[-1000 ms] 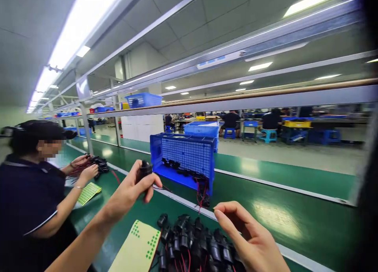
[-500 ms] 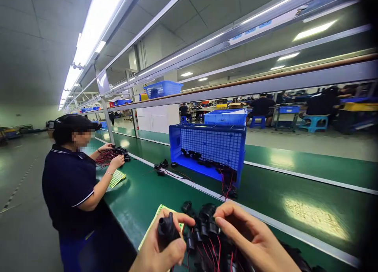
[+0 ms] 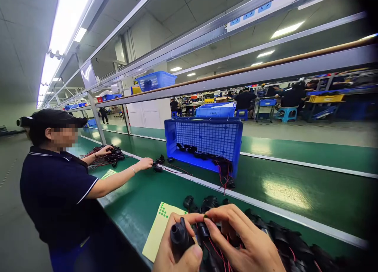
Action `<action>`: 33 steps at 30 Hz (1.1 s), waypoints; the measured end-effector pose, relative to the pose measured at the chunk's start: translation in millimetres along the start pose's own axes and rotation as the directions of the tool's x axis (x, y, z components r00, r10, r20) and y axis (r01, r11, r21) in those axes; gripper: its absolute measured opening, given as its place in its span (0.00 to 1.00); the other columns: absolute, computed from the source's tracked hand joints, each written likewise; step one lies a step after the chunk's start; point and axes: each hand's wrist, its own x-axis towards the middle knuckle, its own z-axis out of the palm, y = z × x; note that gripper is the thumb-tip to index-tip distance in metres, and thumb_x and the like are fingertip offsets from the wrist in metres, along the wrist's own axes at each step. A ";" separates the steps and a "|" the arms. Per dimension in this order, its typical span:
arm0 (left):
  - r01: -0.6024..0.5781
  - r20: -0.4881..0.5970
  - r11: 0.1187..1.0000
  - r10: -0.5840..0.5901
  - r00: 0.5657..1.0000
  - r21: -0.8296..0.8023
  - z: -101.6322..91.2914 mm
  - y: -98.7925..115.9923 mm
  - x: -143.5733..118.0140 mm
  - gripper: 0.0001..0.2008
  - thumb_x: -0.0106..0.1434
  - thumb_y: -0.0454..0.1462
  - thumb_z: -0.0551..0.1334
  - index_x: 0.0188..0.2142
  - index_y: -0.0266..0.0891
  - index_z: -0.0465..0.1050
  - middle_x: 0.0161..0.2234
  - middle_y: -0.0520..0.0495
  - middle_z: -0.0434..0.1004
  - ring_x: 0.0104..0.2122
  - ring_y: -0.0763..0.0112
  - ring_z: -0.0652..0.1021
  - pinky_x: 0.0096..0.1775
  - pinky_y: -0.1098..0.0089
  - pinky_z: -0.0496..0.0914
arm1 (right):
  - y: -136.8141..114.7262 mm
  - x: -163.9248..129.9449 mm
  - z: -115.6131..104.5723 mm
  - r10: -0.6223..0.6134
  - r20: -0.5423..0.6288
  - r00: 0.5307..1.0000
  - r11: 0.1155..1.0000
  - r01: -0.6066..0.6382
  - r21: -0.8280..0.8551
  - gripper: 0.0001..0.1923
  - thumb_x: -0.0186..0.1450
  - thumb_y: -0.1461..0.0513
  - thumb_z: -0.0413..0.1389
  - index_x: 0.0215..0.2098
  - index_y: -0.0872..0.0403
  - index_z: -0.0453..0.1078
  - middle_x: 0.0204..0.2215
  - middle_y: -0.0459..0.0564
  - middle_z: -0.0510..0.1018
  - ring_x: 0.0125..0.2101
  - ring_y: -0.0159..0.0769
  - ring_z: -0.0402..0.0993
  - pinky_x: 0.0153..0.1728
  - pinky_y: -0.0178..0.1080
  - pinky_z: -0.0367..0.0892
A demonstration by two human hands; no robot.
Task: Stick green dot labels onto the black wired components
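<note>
Cradling a black pump-like housing [image 3: 177,234] in front of the blue crate [image 3: 235,157], the left hand [image 3: 175,246] wraps thumb and curled fingers round its barrel, nozzled end facing the camera, presumably for steadiness, index finger stretched free. Meeting that fingertip, the right hand [image 3: 243,238] has thumb and forefinger almost together, pinching what looks like a tiny green dot [image 3: 206,217], perhaps by its edge to spare the sticky face. And below the crate, more black housings [image 3: 210,202] bunch around the hands, handily close! Front-left of the crate, a pale sheet [image 3: 156,237] carries green dots and no lettering I can make out. Left of the crate, a co-worker's hand [image 3: 144,164] stretches to a small black cluster [image 3: 160,160]; contact, I can't tell. The crate itself lies on its side, mouth this way, likely for easy access. Above and left of it, a yellow triangular sign [image 3: 136,81], too small to read.
</note>
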 end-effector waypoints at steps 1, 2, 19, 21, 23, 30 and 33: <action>0.004 -0.009 1.000 -0.004 1.000 -0.007 -1.9 0.4 -1.0 0.24 0.58 0.54 0.72 0.38 0.40 0.66 0.56 0.39 0.73 0.23 0.85 0.68 0.28 0.74 0.62 | -0.2 -1.6 2.8 -0.005 -0.019 1.000 1.000 0.005 -0.013 0.05 0.70 0.57 0.59 0.38 0.46 0.77 0.28 0.44 0.77 0.21 0.32 0.69 0.25 0.34 0.67; 0.008 -0.016 1.000 -0.008 1.000 -0.013 -3.6 0.5 -1.7 0.24 0.58 0.53 0.72 0.38 0.40 0.66 0.57 0.39 0.72 0.23 0.85 0.69 0.28 0.74 0.63 | -0.1 -2.8 4.7 -0.007 -0.034 0.999 1.000 0.006 -0.021 0.05 0.69 0.57 0.59 0.41 0.46 0.77 0.28 0.44 0.77 0.21 0.32 0.69 0.25 0.35 0.68; -0.020 0.060 0.998 0.017 0.998 0.051 -11.1 -11.3 8.0 0.23 0.60 0.54 0.70 0.40 0.42 0.66 0.46 0.45 0.75 0.24 0.80 0.65 0.30 0.69 0.57 | 7.5 14.1 -15.8 0.070 0.208 0.976 0.997 -0.076 0.022 0.08 0.70 0.57 0.57 0.33 0.47 0.76 0.27 0.44 0.78 0.23 0.33 0.73 0.23 0.33 0.69; -0.009 0.065 0.997 0.004 0.998 0.075 -11.0 -9.8 8.4 0.23 0.60 0.54 0.70 0.40 0.42 0.66 0.45 0.45 0.75 0.24 0.80 0.64 0.31 0.68 0.57 | 8.5 14.2 -17.0 0.092 0.227 0.970 0.995 -0.097 0.010 0.09 0.70 0.56 0.57 0.32 0.48 0.76 0.27 0.45 0.78 0.23 0.34 0.74 0.24 0.34 0.69; 0.007 0.076 0.997 -0.012 0.997 0.076 -11.1 -8.8 8.5 0.23 0.60 0.54 0.69 0.40 0.42 0.66 0.40 0.47 0.75 0.24 0.79 0.64 0.31 0.68 0.56 | 9.6 14.2 -18.0 0.115 0.232 0.966 0.993 -0.119 0.001 0.09 0.70 0.56 0.57 0.33 0.48 0.76 0.27 0.45 0.78 0.24 0.35 0.75 0.25 0.34 0.70; -0.011 0.114 0.997 0.002 0.993 0.075 -12.4 -5.5 9.9 0.21 0.61 0.53 0.69 0.41 0.41 0.67 0.41 0.47 0.72 0.27 0.77 0.63 0.33 0.69 0.56 | 8.6 14.7 -17.6 0.131 0.248 0.960 0.990 -0.139 0.015 0.11 0.69 0.56 0.56 0.29 0.48 0.73 0.23 0.43 0.76 0.22 0.33 0.71 0.22 0.33 0.67; 0.002 0.137 0.991 -0.020 0.990 0.130 -14.0 -0.9 11.3 0.21 0.61 0.53 0.69 0.41 0.41 0.68 0.43 0.45 0.73 0.29 0.75 0.63 0.36 0.67 0.58 | 9.3 15.1 -17.3 0.120 0.249 0.961 0.992 -0.123 0.000 0.12 0.69 0.57 0.55 0.28 0.47 0.71 0.23 0.42 0.75 0.22 0.33 0.72 0.23 0.32 0.68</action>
